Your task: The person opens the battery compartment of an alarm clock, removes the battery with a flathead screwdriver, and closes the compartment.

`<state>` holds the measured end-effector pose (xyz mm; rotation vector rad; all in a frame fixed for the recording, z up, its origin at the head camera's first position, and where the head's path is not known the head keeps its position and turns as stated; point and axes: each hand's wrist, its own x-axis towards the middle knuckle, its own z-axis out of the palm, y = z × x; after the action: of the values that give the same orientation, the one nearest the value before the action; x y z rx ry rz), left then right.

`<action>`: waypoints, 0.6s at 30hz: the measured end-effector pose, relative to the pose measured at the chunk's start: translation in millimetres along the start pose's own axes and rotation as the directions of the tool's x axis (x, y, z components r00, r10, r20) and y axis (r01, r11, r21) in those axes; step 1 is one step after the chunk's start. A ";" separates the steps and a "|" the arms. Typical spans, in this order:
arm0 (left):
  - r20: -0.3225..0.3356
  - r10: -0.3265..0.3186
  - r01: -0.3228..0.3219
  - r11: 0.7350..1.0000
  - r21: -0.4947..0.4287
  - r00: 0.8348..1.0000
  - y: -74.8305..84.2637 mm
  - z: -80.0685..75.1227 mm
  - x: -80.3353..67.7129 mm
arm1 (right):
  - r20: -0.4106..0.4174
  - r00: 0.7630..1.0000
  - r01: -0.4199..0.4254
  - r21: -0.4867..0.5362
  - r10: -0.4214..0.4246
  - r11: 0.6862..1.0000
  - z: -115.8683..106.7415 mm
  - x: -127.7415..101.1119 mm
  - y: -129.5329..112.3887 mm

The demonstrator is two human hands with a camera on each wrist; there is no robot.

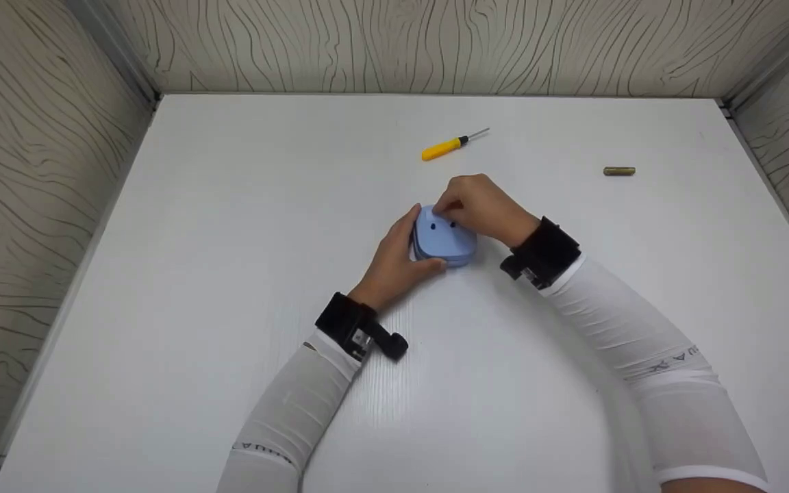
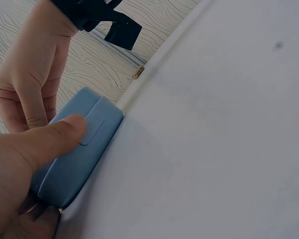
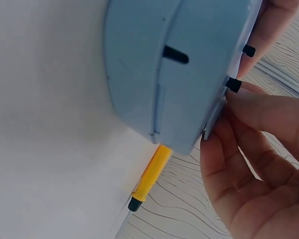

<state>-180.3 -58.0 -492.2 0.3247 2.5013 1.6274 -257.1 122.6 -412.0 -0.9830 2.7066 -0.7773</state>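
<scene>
A light-blue rounded box [image 1: 446,239] with small black knobs on its top lies near the middle of the white table. My left hand [image 1: 398,263] grips it from the left. In the left wrist view, that hand's thumb [image 2: 60,137] presses the side wall of the box [image 2: 79,159]. Over the top of the box is my right hand [image 1: 483,205], its fingertips bent at the far edge. The right wrist view shows the right hand [image 3: 261,154] pinching a thin blue cover piece [image 3: 214,117], which stands tilted off the top face beside a black knob [image 3: 233,84].
Beyond the box lies a yellow-handled screwdriver [image 1: 444,148], its shaft pointing back right. A small brass-coloured cylinder, like a battery [image 1: 619,171], lies farther right. Wood-grain patterned panels [image 1: 394,48] border the table [image 1: 230,205] at the back and sides.
</scene>
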 end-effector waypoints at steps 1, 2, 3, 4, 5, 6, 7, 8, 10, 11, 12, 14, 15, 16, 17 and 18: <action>-0.001 0.000 0.000 1.000 0.001 1.000 0.0 0.0 -0.1 | 0.001 1.000 -0.002 -0.004 0.002 1.000 0.0 -0.2 -0.5; -0.002 0.002 -0.002 1.000 -0.001 1.000 0.0 0.0 0.0 | 0.004 1.000 -0.007 -0.008 0.007 1.000 -0.1 -0.2 -1.0; -0.004 0.004 -0.004 1.000 -0.004 1.000 0.5 0.0 -0.2 | 0.006 1.000 -0.008 -0.013 0.008 1.000 -0.1 -0.1 -1.3; -0.006 0.007 -0.007 1.000 -0.004 1.000 0.4 0.2 -0.2 | 0.008 1.000 -0.009 -0.018 0.010 1.000 -0.1 0.0 -1.8; -0.007 0.010 -0.010 1.000 -0.005 1.000 0.4 0.2 -0.2 | 0.010 1.000 -0.012 -0.021 0.012 1.000 -0.1 0.0 -2.1; -0.008 0.013 -0.014 1.000 -0.008 1.000 0.2 0.2 -0.2 | 0.011 1.000 -0.012 -0.026 0.012 1.000 -0.1 0.1 -2.6; -0.008 0.017 -0.018 1.000 -0.008 1.000 0.0 0.1 0.1 | 0.011 1.000 -0.011 -0.031 0.011 0.999 -0.3 -0.1 -3.1; -0.008 0.021 -0.021 1.000 -0.007 1.000 0.0 0.1 0.3 | 0.010 1.000 -0.010 -0.033 0.011 0.999 -0.3 -0.1 -3.4; -0.006 0.024 -0.024 1.000 0.001 1.000 -0.4 -0.1 0.7 | 0.008 1.000 -0.009 -0.040 0.009 0.999 -0.2 -0.2 -3.8; -0.006 0.027 -0.027 1.000 0.002 1.000 -0.5 -0.3 0.8 | 0.006 1.000 -0.011 -0.042 0.011 0.999 -0.1 -0.3 -3.9; -0.006 0.028 -0.028 1.000 0.004 1.000 -0.6 -0.4 0.8 | 0.005 1.000 -0.011 -0.045 0.012 0.999 0.1 -0.2 -4.1; -0.005 0.029 -0.029 1.000 0.011 1.000 -1.0 -0.7 0.9 | 0.003 1.000 -0.013 -0.048 0.013 0.999 0.7 -0.6 -4.3; -0.004 0.030 -0.030 0.999 0.014 1.000 -1.3 -0.6 1.0 | 0.001 1.000 -0.011 -0.050 0.011 0.999 1.0 -0.9 -4.5; -0.003 0.030 -0.030 0.999 0.017 1.000 -1.6 -0.6 1.0 | -0.002 1.000 -0.009 -0.051 0.009 0.999 1.4 -1.1 -4.5; -0.002 0.030 -0.030 0.999 0.021 1.000 -1.9 -0.6 1.2 | -0.004 1.000 -0.006 -0.055 0.006 0.998 1.7 -1.3 -4.5; -0.001 0.034 -0.034 0.999 0.027 0.999 -2.1 -0.5 1.3 | -0.008 1.000 0.000 -0.060 0.000 0.998 2.0 -1.6 -4.4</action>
<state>-181.9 -58.9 -493.9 0.3716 2.5350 1.6077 -252.7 119.9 -411.5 -0.9943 2.7518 -0.7053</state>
